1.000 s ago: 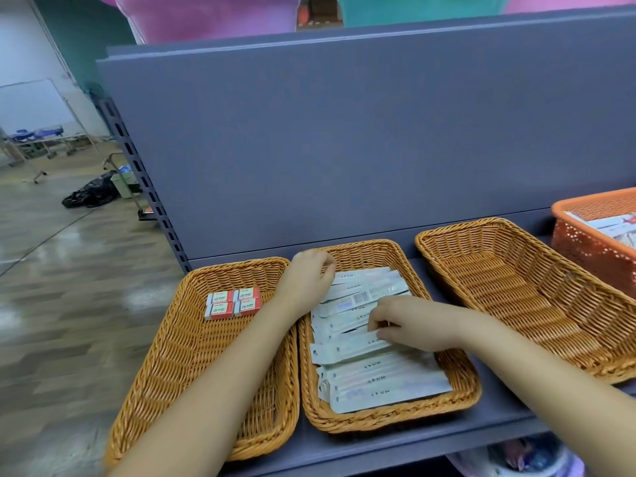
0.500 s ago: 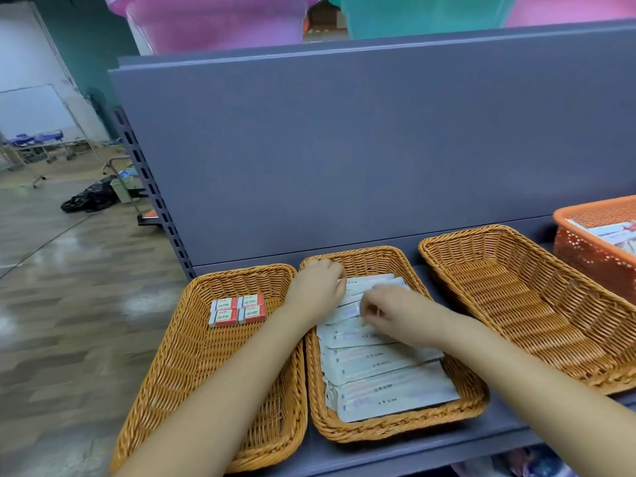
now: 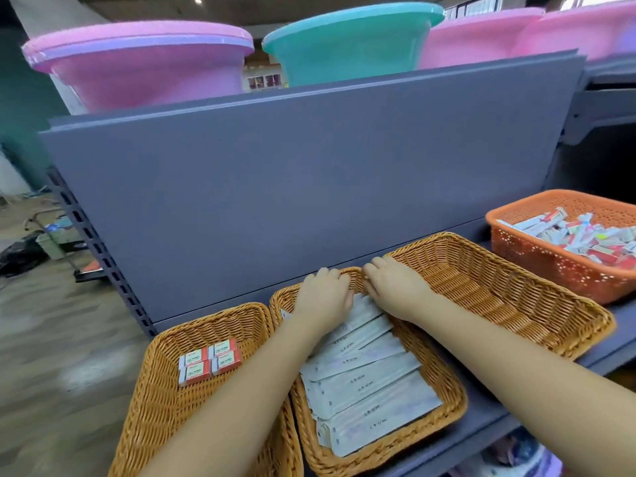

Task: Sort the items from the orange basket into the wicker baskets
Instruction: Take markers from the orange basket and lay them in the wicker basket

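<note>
Head view: both hands are seen at the far end of the middle wicker basket, on top of the stack of long white sachets laid in it. The left hand is laid knuckles-up on the top sachets, fingers bent toward the far rim; whether a sachet is pinched cannot be told. The right hand is placed just beside it, fingers curled down at the rim, grip also not visible. The step in hand is judged as squaring up the sachets against the far wall of the basket. Four small red-and-white boxes are already lined up in the left wicker basket. The right wicker basket is seen with nothing in it. The orange basket is set at far right on the shelf, with many mixed packets in it, so sorting is judged far from done. Next move: the right hand is to be lifted clear and reached across the right wicker basket to the orange basket for another item.
</note>
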Demonstrator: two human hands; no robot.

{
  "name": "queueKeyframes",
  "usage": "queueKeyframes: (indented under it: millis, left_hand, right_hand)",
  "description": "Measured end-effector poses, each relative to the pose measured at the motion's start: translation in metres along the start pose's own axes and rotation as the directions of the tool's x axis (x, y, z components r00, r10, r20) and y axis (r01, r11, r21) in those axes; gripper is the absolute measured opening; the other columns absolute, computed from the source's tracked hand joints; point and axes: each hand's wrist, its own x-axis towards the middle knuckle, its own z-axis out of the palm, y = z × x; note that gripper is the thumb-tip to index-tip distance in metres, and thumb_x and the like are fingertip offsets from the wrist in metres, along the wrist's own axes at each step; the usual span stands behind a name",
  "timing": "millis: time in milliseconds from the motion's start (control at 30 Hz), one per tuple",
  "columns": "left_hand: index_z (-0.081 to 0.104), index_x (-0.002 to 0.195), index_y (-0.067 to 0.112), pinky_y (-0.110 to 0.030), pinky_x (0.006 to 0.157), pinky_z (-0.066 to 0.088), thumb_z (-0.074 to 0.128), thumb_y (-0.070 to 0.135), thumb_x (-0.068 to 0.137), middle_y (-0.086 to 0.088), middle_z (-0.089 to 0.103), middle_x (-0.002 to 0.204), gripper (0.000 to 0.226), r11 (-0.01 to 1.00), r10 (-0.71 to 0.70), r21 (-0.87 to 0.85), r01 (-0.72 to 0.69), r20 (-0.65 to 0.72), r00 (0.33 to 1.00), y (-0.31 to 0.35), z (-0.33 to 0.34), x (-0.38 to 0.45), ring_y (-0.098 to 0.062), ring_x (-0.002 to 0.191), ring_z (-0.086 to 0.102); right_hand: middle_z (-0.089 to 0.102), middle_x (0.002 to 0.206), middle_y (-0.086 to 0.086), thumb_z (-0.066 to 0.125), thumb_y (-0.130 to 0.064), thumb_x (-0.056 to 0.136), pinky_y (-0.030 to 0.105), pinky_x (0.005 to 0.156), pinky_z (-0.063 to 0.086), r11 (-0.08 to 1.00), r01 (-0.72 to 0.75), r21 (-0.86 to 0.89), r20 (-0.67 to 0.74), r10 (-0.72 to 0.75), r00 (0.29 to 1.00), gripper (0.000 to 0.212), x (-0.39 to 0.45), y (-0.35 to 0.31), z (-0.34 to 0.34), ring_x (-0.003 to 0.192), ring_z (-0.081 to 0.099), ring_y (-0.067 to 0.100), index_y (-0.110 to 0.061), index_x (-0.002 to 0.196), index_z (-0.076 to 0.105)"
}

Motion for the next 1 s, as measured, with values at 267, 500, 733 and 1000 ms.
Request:
queueKeyframes:
  millis: [267,500,733,1000]
  left_hand:
    - [0.053,0.120,0.012,-0.038,0.088,0.041,0.033,0.034,0.101,-0.007,0.056,0.121,0.035,0.998,-0.028,-0.052,0.026,-0.027,0.999,0.053,-0.023,0.034,-0.026,0.115,0.048]
    - [0.053,0.121,0.010,-0.039,0.091,0.040,0.033,0.038,0.101,-0.009,0.054,0.124,0.040,0.999,-0.003,-0.048,0.002,-0.022,1.000,0.132,-0.041,0.076,-0.028,0.117,0.047]
    - [0.054,0.120,0.010,-0.039,0.089,0.041,0.034,0.037,0.100,-0.009,0.055,0.122,0.040,0.995,-0.019,-0.101,0.010,-0.085,0.996,0.212,-0.059,0.129,-0.028,0.116,0.048]
    - [0.051,0.126,0.010,-0.039,0.093,0.039,0.033,0.035,0.100,-0.010,0.051,0.129,0.040,0.993,0.024,-0.113,-0.029,-0.043,0.999,0.273,-0.063,0.184,-0.027,0.119,0.045]
  right_hand:
    - [0.052,0.125,0.011,0.037,-0.027,0.099,0.037,0.097,0.038,0.992,-0.122,-0.014,0.082,0.123,0.989,0.032,-0.017,0.066,-0.020,0.120,0.045,0.027,-0.007,0.121,0.051]
    - [0.053,0.126,0.012,0.038,-0.024,0.098,0.039,0.098,0.039,0.985,-0.165,-0.042,0.093,0.168,0.981,0.032,-0.044,0.141,-0.041,0.120,0.046,0.029,-0.005,0.121,0.051]
    - [0.054,0.122,0.015,0.039,-0.023,0.097,0.038,0.094,0.039,0.975,-0.221,-0.022,0.059,0.222,0.973,0.029,-0.070,0.237,-0.055,0.115,0.048,0.032,-0.005,0.116,0.053]
    - [0.049,0.130,0.013,0.041,-0.023,0.096,0.039,0.099,0.038,0.942,-0.335,-0.001,0.168,0.330,0.929,0.034,-0.091,0.319,-0.047,0.122,0.044,0.029,-0.008,0.126,0.050]
